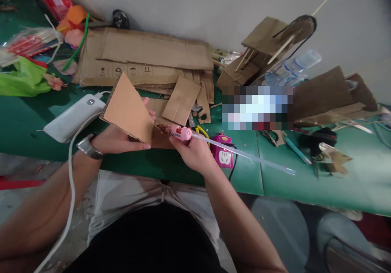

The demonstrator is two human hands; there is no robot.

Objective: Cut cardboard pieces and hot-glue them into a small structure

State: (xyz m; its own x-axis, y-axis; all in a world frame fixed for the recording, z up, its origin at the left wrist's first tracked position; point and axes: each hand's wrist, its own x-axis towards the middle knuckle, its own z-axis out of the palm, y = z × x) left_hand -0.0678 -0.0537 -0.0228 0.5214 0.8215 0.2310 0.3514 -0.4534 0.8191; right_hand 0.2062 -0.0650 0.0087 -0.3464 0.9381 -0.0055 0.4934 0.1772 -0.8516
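My left hand (117,140) is closed on a cardboard piece (130,108), a tilted panel with corrugated edges. The panel hides most of its fingers; the thumb lies along the lower edge. In my right hand (198,153) is a pink hot glue gun (182,132), its browned nozzle end pointing left at the cardboard. A long clear glue stick (244,154) sticks out of its back towards the right. Whether the nozzle touches the cardboard I cannot tell. Beneath both hands lies a flat cardboard sheet (166,143) on the green table.
A white power bank (71,118) with a cable lies left. Stacked cardboard (146,53) rests by the wall. Right of my hand are a pink socket block (222,153) and yellow-handled pliers or scissors (202,131). Farther right stand a cardboard structure (256,49) and a plastic bottle (293,67).
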